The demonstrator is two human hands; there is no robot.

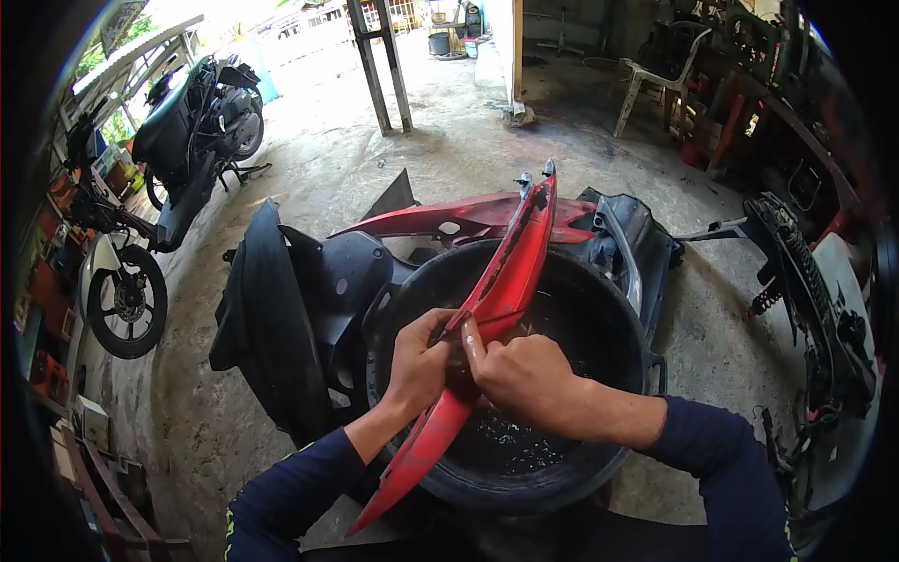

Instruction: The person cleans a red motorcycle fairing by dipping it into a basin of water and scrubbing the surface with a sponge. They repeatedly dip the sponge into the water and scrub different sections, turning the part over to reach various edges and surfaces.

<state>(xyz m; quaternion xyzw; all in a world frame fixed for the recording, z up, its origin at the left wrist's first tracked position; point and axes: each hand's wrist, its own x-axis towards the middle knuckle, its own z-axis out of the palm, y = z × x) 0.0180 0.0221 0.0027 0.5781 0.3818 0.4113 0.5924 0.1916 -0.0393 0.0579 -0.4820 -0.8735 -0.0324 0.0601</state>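
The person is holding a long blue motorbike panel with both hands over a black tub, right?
Not quite: the panel is red, not blue. The head view shows both the left hand and the right hand gripping it over the black tub.

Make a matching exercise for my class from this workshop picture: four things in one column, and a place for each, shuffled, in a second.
Things:
1. red panel
2. black tub
3. white plastic chair
4. parked motorcycle

Places:
A. far left, on the concrete floor
B. held in the left hand and right hand
C. far back, right of the posts
D. directly under the hands, water in it

Pairs: 1-B, 2-D, 3-C, 4-A
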